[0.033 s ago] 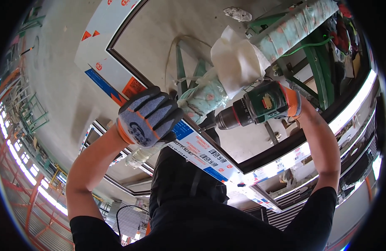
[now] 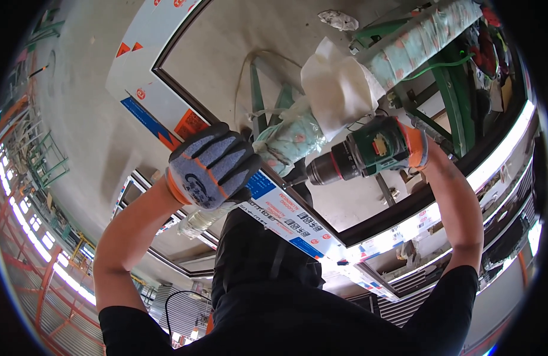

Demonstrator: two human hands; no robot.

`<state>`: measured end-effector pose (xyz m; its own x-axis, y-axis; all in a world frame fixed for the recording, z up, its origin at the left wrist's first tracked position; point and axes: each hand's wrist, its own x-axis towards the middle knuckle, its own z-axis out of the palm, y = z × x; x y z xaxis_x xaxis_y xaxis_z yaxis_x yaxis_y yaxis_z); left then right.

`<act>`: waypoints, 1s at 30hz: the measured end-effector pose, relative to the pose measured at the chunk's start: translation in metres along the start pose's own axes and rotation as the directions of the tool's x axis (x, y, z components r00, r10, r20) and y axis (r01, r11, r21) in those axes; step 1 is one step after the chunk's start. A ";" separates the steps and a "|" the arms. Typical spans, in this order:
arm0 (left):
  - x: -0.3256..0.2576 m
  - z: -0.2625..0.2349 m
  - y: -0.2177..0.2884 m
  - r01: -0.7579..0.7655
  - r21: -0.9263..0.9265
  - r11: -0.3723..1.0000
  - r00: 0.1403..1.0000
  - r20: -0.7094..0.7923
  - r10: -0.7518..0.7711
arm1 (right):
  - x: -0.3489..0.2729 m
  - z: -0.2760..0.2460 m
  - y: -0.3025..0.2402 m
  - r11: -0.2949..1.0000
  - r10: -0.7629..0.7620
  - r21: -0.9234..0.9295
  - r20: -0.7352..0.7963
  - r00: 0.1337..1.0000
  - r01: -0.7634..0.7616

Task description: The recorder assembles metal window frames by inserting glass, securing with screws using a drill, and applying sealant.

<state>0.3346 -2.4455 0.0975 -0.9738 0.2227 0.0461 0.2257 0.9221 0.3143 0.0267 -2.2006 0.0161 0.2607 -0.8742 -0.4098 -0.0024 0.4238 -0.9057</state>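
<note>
While the left hand (image 2: pixel 211 169), in a grey glove with orange trim, lies with its fingers curled down over the frame profile (image 2: pixel 286 219) at the centre of the frame, the right hand (image 2: pixel 419 145) is clenched around the grip of a green cordless drill (image 2: pixel 363 155). The drill's chuck points left, near the profile. A long white label with blue ends covers the profile. Orange triangles mark the white panel (image 2: pixel 137 71) in the upper left.
</note>
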 end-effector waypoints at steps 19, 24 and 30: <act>0.000 0.003 -0.003 0.014 -0.087 0.996 1.000 -0.014 -0.016 | 0.117 0.038 -0.015 0.469 -0.675 -0.880 -0.298 0.675 0.080; 0.002 0.005 -0.002 0.021 -0.073 0.997 1.000 -0.016 -0.023 | 0.121 0.037 -0.017 0.449 -0.572 -0.892 -0.324 0.754 -0.043; -0.005 0.008 0.003 0.033 -0.040 0.999 0.999 -0.026 -0.034 | 0.120 0.048 -0.024 0.417 -0.429 -0.888 -0.381 0.819 -0.194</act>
<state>0.3399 -2.4411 0.0904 -0.9813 0.1831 0.0600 0.1924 0.9156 0.3530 0.1044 -2.3042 -0.0064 -0.1527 -0.9882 0.0111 -0.9089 0.1360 -0.3942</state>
